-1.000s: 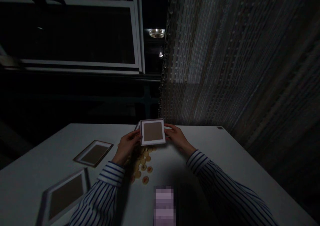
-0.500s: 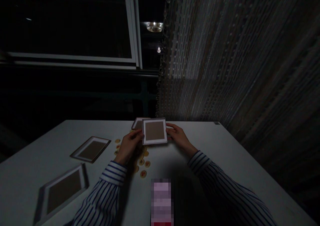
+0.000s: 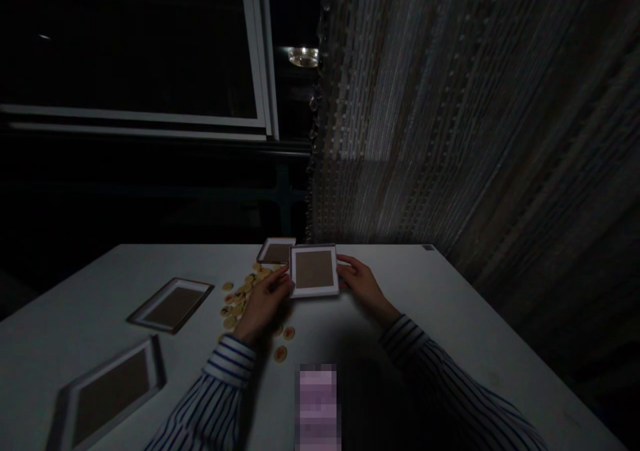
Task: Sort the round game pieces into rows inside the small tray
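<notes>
Between my two hands is a square picture frame with a white mat around a brown centre. My left hand grips its left edge, thumb and fingers closed on it. At the opposite edge my right hand holds it with the fingertips. Round wooden game pieces, several with dark or red characters, lie in a loose heap behind and beside my left hand, which covers part of them. Another picture frame lies at the far edge, just left of the held one.
On the left of the white table lie a brown-edged frame and, nearer, a larger grey-edged frame. A bead-string curtain hangs behind the table on the right. A small dark square is at the far right corner.
The held picture frame has moved slightly right and lower, away from the frame behind it, which shows more fully. More game pieces are visible behind my left hand. The view has shifted a little.
</notes>
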Action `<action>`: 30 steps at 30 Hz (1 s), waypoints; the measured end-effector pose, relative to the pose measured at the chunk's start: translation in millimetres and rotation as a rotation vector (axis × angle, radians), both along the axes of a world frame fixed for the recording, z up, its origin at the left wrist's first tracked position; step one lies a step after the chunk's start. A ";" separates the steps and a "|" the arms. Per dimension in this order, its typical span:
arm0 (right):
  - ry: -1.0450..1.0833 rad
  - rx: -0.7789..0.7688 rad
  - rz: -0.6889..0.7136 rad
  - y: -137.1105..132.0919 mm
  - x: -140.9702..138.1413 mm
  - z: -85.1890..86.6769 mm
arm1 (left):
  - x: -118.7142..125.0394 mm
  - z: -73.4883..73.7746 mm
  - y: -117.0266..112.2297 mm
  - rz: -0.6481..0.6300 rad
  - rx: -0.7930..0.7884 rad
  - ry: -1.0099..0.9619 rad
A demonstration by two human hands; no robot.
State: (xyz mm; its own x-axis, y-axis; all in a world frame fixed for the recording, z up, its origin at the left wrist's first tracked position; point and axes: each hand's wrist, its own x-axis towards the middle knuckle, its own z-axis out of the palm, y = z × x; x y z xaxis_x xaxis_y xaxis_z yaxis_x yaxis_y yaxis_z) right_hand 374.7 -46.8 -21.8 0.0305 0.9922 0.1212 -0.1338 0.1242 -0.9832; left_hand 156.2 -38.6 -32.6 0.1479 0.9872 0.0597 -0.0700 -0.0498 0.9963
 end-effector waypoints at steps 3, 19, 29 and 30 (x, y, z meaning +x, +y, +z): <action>0.001 0.003 -0.004 -1.8 2.7 -5.0 | 3.4 -1.2 -2.3 -0.047 -0.010 -0.034; -0.065 0.047 -0.054 -11.3 3.6 -14.1 | 15.8 -21.2 -6.1 -0.001 0.008 -0.126; -0.035 0.004 0.017 -23.8 10.8 -25.0 | 24.8 -35.7 -10.3 0.065 -0.005 -0.118; -0.033 -0.003 0.023 -25.7 11.7 -26.3 | 25.5 -36.3 -11.0 0.068 -0.007 -0.117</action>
State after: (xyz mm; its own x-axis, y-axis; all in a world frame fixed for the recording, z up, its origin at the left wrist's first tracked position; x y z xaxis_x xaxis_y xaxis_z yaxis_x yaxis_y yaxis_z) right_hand 386.4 -72.6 -48.1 0.0040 0.9929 0.1187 -0.1045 0.1184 -0.9874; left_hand 181.8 -49.5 -68.9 0.0735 0.9951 0.0663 -0.1829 -0.0519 0.9818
